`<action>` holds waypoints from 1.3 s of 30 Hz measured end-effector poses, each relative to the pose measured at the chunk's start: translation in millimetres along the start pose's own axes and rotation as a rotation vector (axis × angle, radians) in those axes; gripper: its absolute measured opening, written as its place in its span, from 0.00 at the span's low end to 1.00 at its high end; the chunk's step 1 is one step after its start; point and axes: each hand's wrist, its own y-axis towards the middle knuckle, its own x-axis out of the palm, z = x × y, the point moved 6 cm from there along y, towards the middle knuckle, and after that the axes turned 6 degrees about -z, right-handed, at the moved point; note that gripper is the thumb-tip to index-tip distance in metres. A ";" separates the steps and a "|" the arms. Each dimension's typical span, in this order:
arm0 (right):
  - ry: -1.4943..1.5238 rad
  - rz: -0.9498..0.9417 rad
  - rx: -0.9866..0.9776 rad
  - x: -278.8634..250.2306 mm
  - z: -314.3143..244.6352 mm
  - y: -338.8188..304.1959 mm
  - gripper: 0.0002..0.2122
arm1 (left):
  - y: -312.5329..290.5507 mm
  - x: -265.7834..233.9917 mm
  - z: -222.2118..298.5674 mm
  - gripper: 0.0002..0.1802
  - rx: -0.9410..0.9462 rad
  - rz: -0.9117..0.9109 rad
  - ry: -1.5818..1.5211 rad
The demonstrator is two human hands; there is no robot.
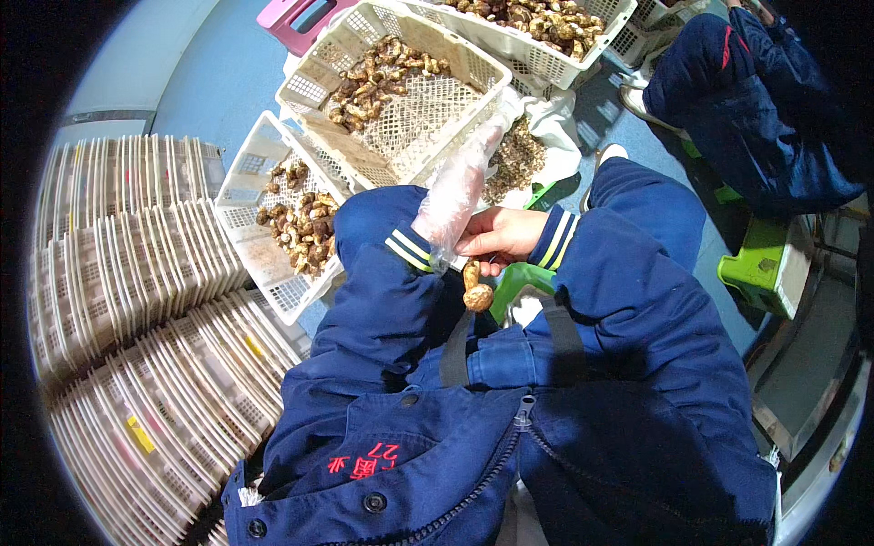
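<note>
My left hand (455, 191) is inside a loose clear plastic glove. It stretches forward toward the near wall of a white basket, fingers extended and blurred by the plastic. At the glove's wrist end is my bare right hand (503, 233), its thumb and fingers closed together. A brown-and-cream mushroom (477, 293) hangs below those fingers, stem up, over my lap; its upper end seems to be in their grip. Between the hands a thin pale edge shows, too small to name.
Mushrooms lie in the white basket (405, 168), a lower basket (238, 189) at left and another basket (510, 44) behind. Stacked crates (137, 273) line the left side. Trimmings (517, 164) lie on white cloth. At right sits another person (728, 109) near a green stool (760, 259).
</note>
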 end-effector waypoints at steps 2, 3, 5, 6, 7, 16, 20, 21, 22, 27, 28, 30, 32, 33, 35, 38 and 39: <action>-0.018 -0.035 -0.024 -1.1 3.6 2.5 0.10 | -0.6 12.0 11.6 0.32 -0.086 0.055 0.053; -0.027 -0.052 -0.037 -1.5 5.4 3.1 0.09 | -0.7 12.5 15.7 0.33 0.026 -0.023 0.204; -0.039 -0.049 -0.024 -0.5 5.9 2.8 0.10 | -7.1 13.1 22.4 0.35 0.251 -0.174 0.507; -0.046 -0.044 0.002 3.2 1.6 1.2 0.10 | -8.0 15.3 16.0 0.36 0.174 -0.159 0.192; -0.052 -0.038 0.027 5.1 0.2 0.6 0.10 | -7.1 12.6 12.1 0.36 0.057 -0.134 0.032; -0.140 0.182 -0.245 -49.5 -21.0 -16.9 0.10 | -9.8 -40.6 9.7 0.29 -0.029 0.290 -0.049; -0.221 0.449 -0.391 -74.1 -35.8 -29.6 0.10 | -26.7 -18.3 1.3 0.36 -0.128 0.026 0.118; -0.292 0.474 -0.435 -75.4 -37.1 -28.6 0.10 | -31.9 -4.1 6.7 0.39 -0.131 -0.065 0.219; -0.347 0.532 -0.446 -79.1 -34.7 -27.2 0.09 | -27.6 -13.2 -11.4 0.42 -0.042 -0.070 0.416; -0.157 0.573 -0.507 -73.3 -38.7 -32.1 0.10 | -37.6 -10.8 -3.4 0.35 -0.033 0.052 0.400; -0.140 0.599 -0.532 -73.3 -42.3 -36.5 0.10 | -40.9 -13.2 1.4 0.34 -0.032 0.072 0.459; -0.211 0.693 -0.593 -70.6 -54.7 -48.6 0.10 | -43.8 -21.6 -4.8 0.28 0.018 0.087 0.270; -0.248 0.649 -0.675 -73.0 -58.1 -53.5 0.10 | -46.7 -24.2 -6.0 0.25 -0.010 0.061 0.230; -0.285 0.648 -0.689 -71.6 -60.2 -54.7 0.10 | -48.0 -23.9 -4.1 0.24 0.001 0.054 0.220; -0.444 0.744 -0.750 -65.3 -66.2 -57.1 0.10 | -48.0 -23.8 -2.6 0.23 -0.016 0.063 0.147; -0.580 0.774 -0.784 -55.7 -67.3 -53.7 0.10 | -46.4 -25.4 -8.9 0.23 -0.102 0.074 -0.065; -0.607 0.763 -0.788 -51.2 -68.0 -52.6 0.10 | -45.7 -28.6 -13.7 0.23 -0.133 0.052 -0.154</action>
